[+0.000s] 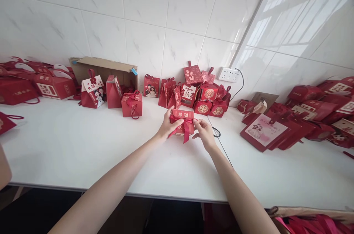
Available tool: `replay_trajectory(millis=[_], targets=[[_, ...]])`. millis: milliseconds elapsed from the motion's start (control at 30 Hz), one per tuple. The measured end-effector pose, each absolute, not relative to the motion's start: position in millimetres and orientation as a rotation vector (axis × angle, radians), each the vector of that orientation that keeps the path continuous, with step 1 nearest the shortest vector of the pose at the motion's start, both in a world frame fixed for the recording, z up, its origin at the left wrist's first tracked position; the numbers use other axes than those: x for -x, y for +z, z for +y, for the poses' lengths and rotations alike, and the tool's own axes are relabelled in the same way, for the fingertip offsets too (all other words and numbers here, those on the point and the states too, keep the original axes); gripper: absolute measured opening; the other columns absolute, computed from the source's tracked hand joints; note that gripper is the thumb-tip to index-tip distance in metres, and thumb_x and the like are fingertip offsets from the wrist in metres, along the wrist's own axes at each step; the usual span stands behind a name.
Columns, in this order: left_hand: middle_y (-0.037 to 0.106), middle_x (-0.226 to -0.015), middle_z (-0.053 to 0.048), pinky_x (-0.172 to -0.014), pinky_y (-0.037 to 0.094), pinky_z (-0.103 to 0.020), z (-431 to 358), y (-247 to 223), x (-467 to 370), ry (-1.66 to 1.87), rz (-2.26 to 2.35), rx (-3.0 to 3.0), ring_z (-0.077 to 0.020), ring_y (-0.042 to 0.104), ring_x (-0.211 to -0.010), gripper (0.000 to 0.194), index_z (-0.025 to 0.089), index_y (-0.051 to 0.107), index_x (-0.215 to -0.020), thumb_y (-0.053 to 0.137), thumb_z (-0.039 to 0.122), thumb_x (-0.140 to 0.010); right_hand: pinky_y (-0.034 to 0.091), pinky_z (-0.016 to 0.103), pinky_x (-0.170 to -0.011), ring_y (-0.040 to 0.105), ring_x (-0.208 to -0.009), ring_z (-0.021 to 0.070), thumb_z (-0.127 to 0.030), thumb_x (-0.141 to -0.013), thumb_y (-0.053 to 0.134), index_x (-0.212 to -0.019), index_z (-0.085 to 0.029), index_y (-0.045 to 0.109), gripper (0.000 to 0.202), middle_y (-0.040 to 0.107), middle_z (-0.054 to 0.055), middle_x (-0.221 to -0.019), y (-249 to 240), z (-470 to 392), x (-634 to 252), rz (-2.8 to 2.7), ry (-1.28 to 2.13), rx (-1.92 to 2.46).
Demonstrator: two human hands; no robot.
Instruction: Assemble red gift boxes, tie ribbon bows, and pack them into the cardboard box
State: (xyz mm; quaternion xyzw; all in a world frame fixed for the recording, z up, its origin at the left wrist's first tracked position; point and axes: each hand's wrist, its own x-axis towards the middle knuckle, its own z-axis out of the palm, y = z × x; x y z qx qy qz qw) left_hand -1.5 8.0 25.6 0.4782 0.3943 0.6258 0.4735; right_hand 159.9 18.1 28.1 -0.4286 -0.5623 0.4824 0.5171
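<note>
I am tying the red satin ribbon [186,126] on the small red paper gift box [182,116], near the white table's [83,145] far edge. My left hand [167,125] and right hand [204,132] pinch the ribbon ends closed; next I must pull evenly.

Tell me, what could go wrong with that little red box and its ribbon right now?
The ribbon hangs loose between both hands, so it might slip before it is tied. The left hand and right hand press the red box from both sides and could dent it. The black cable beside it might snag.
</note>
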Motion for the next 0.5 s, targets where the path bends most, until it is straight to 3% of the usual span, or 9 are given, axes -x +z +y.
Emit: replay_trajectory(millis=[233, 400, 500], targets=[[0.049, -0.129, -0.006, -0.1, 0.04, -0.045, 2.9, 23.7, 2.9, 1.411, 0.816, -1.18, -0.0265, 0.048, -0.118, 0.089, 0.029, 0.02, -0.139, 0.068, 0.022, -0.065, 0.049, 0.02, -0.036, 0.056, -0.055, 0.0118, -0.059, -0.068, 0.062, -0.069, -0.017, 0.052, 0.043, 0.056, -0.001, -0.061, 27.3, 19.0, -160.0, -1.353, 1.143, 1.043], [0.045, -0.133, -0.006, -0.106, 0.033, -0.045, 5.6, 20.7, 4.9, 1.429, 0.813, -1.193, -0.0267, 0.043, -0.124, 0.088, 0.029, 0.025, -0.137, 0.071, 0.02, -0.062, 0.048, 0.021, -0.037, 0.056, -0.056, 0.0129, -0.06, -0.069, 0.06, -0.07, -0.018, 0.052, 0.043, 0.055, -0.001, -0.063, 26.4, 19.8, -158.1, -1.356, 1.13, 1.058], [0.046, -0.131, -0.007, -0.105, 0.035, -0.044, 9.9, 15.8, 5.8, 1.449, 0.83, -1.196, -0.0267, 0.045, -0.122, 0.084, 0.027, 0.029, -0.134, 0.072, 0.022, -0.062, 0.038, 0.02, -0.033, 0.048, -0.043, 0.01, -0.059, -0.075, 0.053, -0.076, -0.019, 0.05, 0.04, 0.05, -0.004, -0.054, 25.6, 18.0, -160.1, -1.36, 0.963, 1.086]])
